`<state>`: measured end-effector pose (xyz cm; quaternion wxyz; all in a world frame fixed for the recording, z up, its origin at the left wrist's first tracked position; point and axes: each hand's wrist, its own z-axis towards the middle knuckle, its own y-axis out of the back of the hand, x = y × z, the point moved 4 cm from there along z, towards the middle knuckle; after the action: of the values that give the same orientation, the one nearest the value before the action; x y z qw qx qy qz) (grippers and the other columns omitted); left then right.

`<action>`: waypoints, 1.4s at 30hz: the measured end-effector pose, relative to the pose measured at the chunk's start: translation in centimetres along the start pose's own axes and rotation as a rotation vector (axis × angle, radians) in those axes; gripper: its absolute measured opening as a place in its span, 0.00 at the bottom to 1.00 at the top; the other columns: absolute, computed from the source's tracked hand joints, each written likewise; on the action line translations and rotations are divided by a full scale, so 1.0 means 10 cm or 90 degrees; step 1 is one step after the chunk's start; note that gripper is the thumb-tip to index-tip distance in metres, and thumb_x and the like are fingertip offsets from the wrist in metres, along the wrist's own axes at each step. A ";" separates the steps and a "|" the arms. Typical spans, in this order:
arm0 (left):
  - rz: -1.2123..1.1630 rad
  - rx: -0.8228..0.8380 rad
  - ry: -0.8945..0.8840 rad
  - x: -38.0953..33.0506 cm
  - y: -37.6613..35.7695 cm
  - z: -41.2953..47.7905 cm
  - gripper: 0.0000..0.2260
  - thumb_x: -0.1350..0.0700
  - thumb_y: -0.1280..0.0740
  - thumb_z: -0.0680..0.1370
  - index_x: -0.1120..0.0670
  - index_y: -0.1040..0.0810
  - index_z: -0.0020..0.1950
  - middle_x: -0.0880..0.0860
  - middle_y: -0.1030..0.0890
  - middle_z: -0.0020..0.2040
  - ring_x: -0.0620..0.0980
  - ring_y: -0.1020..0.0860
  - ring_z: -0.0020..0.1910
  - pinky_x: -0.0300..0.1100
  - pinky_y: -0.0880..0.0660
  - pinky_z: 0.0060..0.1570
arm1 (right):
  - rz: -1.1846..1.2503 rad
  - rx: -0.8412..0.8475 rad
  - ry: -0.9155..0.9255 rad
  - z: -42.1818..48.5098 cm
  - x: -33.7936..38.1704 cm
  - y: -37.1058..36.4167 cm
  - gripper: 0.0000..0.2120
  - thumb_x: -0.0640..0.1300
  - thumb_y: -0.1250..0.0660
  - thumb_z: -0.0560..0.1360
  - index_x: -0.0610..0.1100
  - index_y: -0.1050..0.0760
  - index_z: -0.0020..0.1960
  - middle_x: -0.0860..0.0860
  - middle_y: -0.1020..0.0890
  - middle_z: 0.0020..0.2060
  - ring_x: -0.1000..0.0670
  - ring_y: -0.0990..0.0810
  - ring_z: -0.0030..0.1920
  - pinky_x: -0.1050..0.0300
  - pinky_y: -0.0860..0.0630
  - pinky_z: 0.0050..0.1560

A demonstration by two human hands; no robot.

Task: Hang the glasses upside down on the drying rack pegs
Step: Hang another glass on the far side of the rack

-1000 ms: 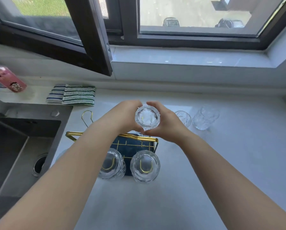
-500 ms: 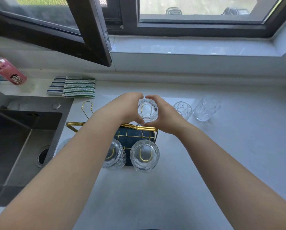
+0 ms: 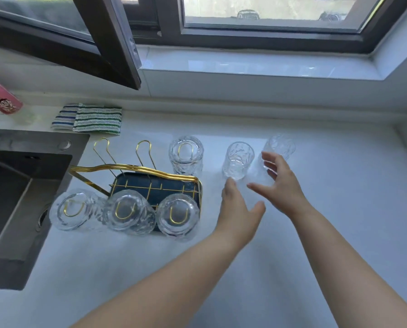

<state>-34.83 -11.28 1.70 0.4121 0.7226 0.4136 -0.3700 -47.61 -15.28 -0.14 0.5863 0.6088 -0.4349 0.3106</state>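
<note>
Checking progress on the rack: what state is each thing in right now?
Four hung glasses: upside down on pegs.
Two empty pegs: bare.
Near counter glass: upright, untouched.
Far counter glass: on counter.
Left hand: open, empty.
Right hand: open, empty.
Window: open.

Four glasses [image 3: 186, 153] inverted on rack [image 3: 155, 185] pegs; both open hands [image 3: 239, 209] apparently near upright glass [image 3: 238, 159].

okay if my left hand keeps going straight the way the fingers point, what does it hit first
Most likely the upright glass on the counter: the left hand is open, fingertips just short of its base. Depth is hard to judge from one view.
</note>
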 end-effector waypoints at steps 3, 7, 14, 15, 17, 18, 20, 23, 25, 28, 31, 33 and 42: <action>-0.020 -0.088 0.088 0.10 -0.09 0.33 0.40 0.54 0.32 0.73 0.57 0.57 0.73 0.58 0.48 0.75 0.55 0.45 0.74 0.51 0.42 0.70 | 0.013 0.019 -0.023 -0.02 -0.22 0.04 0.35 0.37 0.25 0.65 0.45 0.37 0.67 0.50 0.30 0.64 0.54 0.31 0.62 0.61 0.35 0.62; -0.041 -0.191 0.080 0.08 -0.12 0.72 0.44 0.56 0.28 0.69 0.53 0.56 0.74 0.56 0.49 0.75 0.56 0.44 0.73 0.52 0.40 0.69 | 0.022 0.040 -0.029 0.03 -0.37 0.02 0.34 0.37 0.26 0.66 0.45 0.38 0.67 0.50 0.31 0.66 0.55 0.31 0.62 0.62 0.35 0.62; -0.042 -0.244 0.055 0.08 -0.15 1.12 0.40 0.60 0.27 0.67 0.50 0.47 0.73 0.54 0.39 0.73 0.54 0.39 0.71 0.49 0.38 0.68 | 0.042 0.090 -0.044 0.24 -0.42 -0.10 0.34 0.36 0.29 0.69 0.46 0.41 0.70 0.50 0.34 0.69 0.54 0.32 0.63 0.62 0.35 0.62; -0.040 -0.251 0.052 0.08 -0.15 1.14 0.39 0.60 0.27 0.68 0.51 0.45 0.72 0.54 0.37 0.72 0.54 0.38 0.70 0.49 0.37 0.67 | 0.048 0.096 -0.045 0.26 -0.42 -0.11 0.34 0.35 0.29 0.69 0.46 0.41 0.70 0.50 0.34 0.69 0.54 0.33 0.63 0.62 0.35 0.62; -0.042 -0.272 0.049 0.09 -0.15 1.14 0.34 0.61 0.28 0.68 0.51 0.41 0.70 0.54 0.34 0.69 0.54 0.35 0.67 0.48 0.34 0.64 | 0.060 0.103 -0.046 0.27 -0.41 -0.13 0.33 0.35 0.31 0.70 0.45 0.41 0.70 0.50 0.34 0.69 0.54 0.33 0.63 0.62 0.35 0.62; -0.047 -0.283 0.050 0.09 -0.15 1.11 0.33 0.61 0.28 0.68 0.52 0.40 0.69 0.54 0.33 0.68 0.54 0.34 0.67 0.46 0.34 0.62 | 0.065 0.100 -0.044 0.27 -0.39 -0.14 0.32 0.35 0.32 0.71 0.45 0.41 0.70 0.50 0.34 0.68 0.54 0.32 0.63 0.62 0.35 0.61; -0.067 -0.298 0.049 0.05 -0.15 1.03 0.32 0.61 0.29 0.68 0.52 0.39 0.68 0.53 0.33 0.67 0.53 0.34 0.66 0.41 0.35 0.58 | 0.089 0.078 -0.042 0.24 -0.36 -0.10 0.27 0.34 0.36 0.73 0.46 0.40 0.69 0.52 0.33 0.66 0.52 0.32 0.65 0.62 0.34 0.61; -0.130 -0.295 0.010 -0.12 -0.13 0.81 0.31 0.58 0.27 0.67 0.51 0.38 0.65 0.51 0.31 0.64 0.50 0.32 0.61 0.38 0.36 0.54 | 0.202 0.021 -0.096 0.17 -0.29 0.03 0.20 0.39 0.40 0.76 0.49 0.35 0.67 0.55 0.30 0.64 0.53 0.31 0.66 0.59 0.33 0.62; -0.184 -0.276 -0.028 -0.29 -0.10 0.61 0.30 0.55 0.26 0.65 0.49 0.37 0.62 0.48 0.31 0.61 0.47 0.31 0.59 0.38 0.35 0.54 | 0.338 0.005 -0.150 0.08 -0.22 0.08 0.19 0.48 0.39 0.77 0.49 0.33 0.67 0.52 0.28 0.66 0.52 0.28 0.65 0.53 0.32 0.66; -0.254 -0.222 -0.100 -0.53 0.02 0.30 0.29 0.54 0.25 0.64 0.45 0.38 0.58 0.44 0.30 0.59 0.42 0.29 0.57 0.35 0.30 0.51 | 0.579 0.050 -0.176 -0.07 0.05 0.08 0.27 0.58 0.38 0.73 0.45 0.32 0.67 0.45 0.25 0.64 0.48 0.22 0.60 0.54 0.23 0.56; -0.308 -0.160 -0.182 -0.72 0.28 0.02 0.28 0.58 0.25 0.65 0.41 0.37 0.56 0.45 0.29 0.56 0.32 0.26 0.49 0.27 0.26 0.43 | 0.718 0.174 -0.111 -0.20 0.46 0.08 0.28 0.58 0.39 0.73 0.44 0.33 0.68 0.43 0.25 0.65 0.43 0.25 0.63 0.51 0.23 0.56; -0.285 -0.124 -0.220 -0.77 0.54 -0.16 0.30 0.59 0.25 0.64 0.40 0.36 0.57 0.46 0.28 0.56 0.34 0.24 0.50 0.33 0.23 0.49 | 0.723 0.222 -0.064 -0.26 0.74 0.08 0.26 0.54 0.36 0.73 0.43 0.32 0.67 0.43 0.25 0.65 0.42 0.25 0.64 0.51 0.24 0.57; 0.221 -0.247 -0.296 -0.72 2.03 -0.50 0.30 0.50 0.24 0.65 0.47 0.31 0.64 0.45 0.28 0.60 0.39 0.33 0.55 0.29 0.38 0.50 | 0.150 0.140 0.235 -0.26 2.10 -0.41 0.36 0.42 0.21 0.57 0.53 0.31 0.62 0.53 0.22 0.55 0.52 0.19 0.52 0.57 0.21 0.51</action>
<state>-18.30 -15.32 15.88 0.6815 0.5869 0.2424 -0.3637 -34.59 -16.48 16.93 0.5460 0.5466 -0.3519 0.5284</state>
